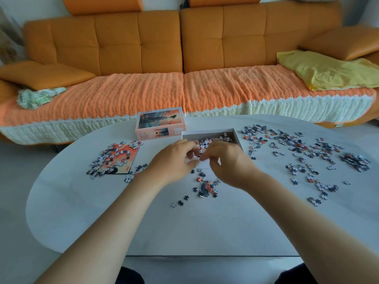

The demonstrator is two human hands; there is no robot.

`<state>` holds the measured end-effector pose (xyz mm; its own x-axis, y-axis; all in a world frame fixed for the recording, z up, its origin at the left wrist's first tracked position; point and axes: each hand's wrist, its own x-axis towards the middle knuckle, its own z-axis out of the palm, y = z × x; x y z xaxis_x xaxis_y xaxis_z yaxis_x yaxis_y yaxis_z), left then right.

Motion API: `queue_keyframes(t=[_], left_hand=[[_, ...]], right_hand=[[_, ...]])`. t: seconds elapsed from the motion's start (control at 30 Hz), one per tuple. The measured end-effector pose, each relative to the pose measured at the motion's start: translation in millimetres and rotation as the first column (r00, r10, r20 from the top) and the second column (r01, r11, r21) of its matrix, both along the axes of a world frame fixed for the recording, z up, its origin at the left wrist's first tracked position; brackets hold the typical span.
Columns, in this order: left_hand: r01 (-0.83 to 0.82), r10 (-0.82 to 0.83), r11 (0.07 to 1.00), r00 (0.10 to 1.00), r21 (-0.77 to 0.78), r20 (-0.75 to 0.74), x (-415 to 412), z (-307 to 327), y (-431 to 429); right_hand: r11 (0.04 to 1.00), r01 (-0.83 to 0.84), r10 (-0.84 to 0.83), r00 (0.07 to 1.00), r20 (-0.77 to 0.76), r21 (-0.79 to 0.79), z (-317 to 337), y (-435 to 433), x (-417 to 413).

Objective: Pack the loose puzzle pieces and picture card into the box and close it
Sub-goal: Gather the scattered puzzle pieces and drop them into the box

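Observation:
The open white box tray (238,136) sits mid-table with puzzle pieces inside. My left hand (174,160) and my right hand (227,162) hover together over its near edge, fingers curled and pinched; small pieces seem to be between the fingertips, but blur hides them. The pink box lid (161,123) stands behind the tray to the left. The orange picture card (121,158) lies at the left, partly covered by loose pieces. More loose pieces (303,152) are scattered across the right side, and a small cluster (206,186) lies just below my hands.
The white oval table (184,226) fills the foreground. Behind it stands an orange sofa (184,48) with a knitted cover, a yellow cloth (328,70) on its right and a crumpled green cloth (37,97) on its left.

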<state>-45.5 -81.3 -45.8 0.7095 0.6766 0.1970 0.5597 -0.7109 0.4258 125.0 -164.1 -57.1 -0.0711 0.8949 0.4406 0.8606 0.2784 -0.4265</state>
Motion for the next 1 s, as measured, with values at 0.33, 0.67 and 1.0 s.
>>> queue_keyframes(t=[0.33,0.67,1.0], left_hand=[[-0.083,-0.013,0.959,0.942,-0.271,-0.335,-58.4,-16.1,-20.1],[-0.049,0.022,0.990,0.980,-0.133,-0.199,-30.3,-41.8,-22.9],[-0.025,0.018,0.999,0.984,-0.035,-0.180,-13.2,-47.1,-28.6]], right_hand=[[0.942,-0.023,0.108,0.965,0.240,-0.335,-33.1,-13.4,-27.4],[0.935,0.054,-0.036,0.998,0.058,-0.351,-20.6,-19.1,-21.1],[0.860,0.168,-0.093,0.980,0.176,-0.482,-21.8,-25.5,-13.5]])
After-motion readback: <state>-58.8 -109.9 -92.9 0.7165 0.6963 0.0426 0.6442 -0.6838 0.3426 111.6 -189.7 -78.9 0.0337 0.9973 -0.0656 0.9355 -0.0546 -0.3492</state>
